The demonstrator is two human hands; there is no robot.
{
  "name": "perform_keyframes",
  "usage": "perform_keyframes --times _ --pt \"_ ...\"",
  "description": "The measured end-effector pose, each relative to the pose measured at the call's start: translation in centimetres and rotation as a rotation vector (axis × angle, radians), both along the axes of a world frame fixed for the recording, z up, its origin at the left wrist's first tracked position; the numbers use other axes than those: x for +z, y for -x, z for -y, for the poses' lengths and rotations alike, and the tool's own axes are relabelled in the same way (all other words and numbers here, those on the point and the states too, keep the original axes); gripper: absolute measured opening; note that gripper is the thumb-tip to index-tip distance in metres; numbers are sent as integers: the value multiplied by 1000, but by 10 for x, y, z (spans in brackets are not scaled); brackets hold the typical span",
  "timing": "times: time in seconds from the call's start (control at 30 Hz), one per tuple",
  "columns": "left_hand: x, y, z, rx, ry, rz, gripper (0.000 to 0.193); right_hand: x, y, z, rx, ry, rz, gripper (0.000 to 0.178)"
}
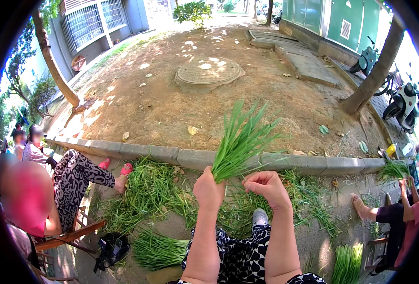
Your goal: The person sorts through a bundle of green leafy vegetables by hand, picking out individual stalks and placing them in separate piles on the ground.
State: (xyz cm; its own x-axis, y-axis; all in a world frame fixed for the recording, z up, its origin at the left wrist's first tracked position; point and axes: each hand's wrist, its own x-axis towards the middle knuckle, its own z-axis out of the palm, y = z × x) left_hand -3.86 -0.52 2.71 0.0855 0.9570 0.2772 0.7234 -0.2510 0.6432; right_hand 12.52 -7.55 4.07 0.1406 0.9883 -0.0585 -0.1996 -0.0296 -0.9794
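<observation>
In the middle, my left hand (pixel 209 189) is closed around the lower end of a bunch of green chives (pixel 241 142), whose long flat leaves fan up and to the right. Close beside it on the right, my right hand (pixel 267 188) has thumb and fingers pinched together at the edge of the bunch; whatever is between the fingertips is too small to make out. Below my left forearm lies a pile of chives (pixel 159 250), lined up the same way. Loose green leaves and trimmings (pixel 145 189) cover the ground in front of my feet.
A low stone kerb (pixel 157 154) runs across, with bare soil and a round manhole cover (pixel 209 71) beyond. People sit at left and right; the right one holds chives (pixel 393 170). Another chive bundle (pixel 347 265) lies lower right; a black bag (pixel 112 251) lies lower left.
</observation>
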Motion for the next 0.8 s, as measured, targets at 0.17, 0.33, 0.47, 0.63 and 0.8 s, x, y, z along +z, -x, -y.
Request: perform_keyframes --times 0.17,0.33,0.47,0.63,0.8 --pt "4 -2 1 -1 -11 -92 25 13 9 0 20 16 -70 24" --pt "1 -4 2 -48 -112 -171 24 6 9 -5 -76 -118 -111 23" --pt "-3 -5 2 -91 -144 -212 27 2 7 -10 -166 -120 -143 19" --pt "0 -6 5 -157 -183 -257 27 5 8 -11 -232 -83 -148 17" --pt "-3 -5 5 -169 -186 -237 25 3 6 -10 -195 -70 -190 17"
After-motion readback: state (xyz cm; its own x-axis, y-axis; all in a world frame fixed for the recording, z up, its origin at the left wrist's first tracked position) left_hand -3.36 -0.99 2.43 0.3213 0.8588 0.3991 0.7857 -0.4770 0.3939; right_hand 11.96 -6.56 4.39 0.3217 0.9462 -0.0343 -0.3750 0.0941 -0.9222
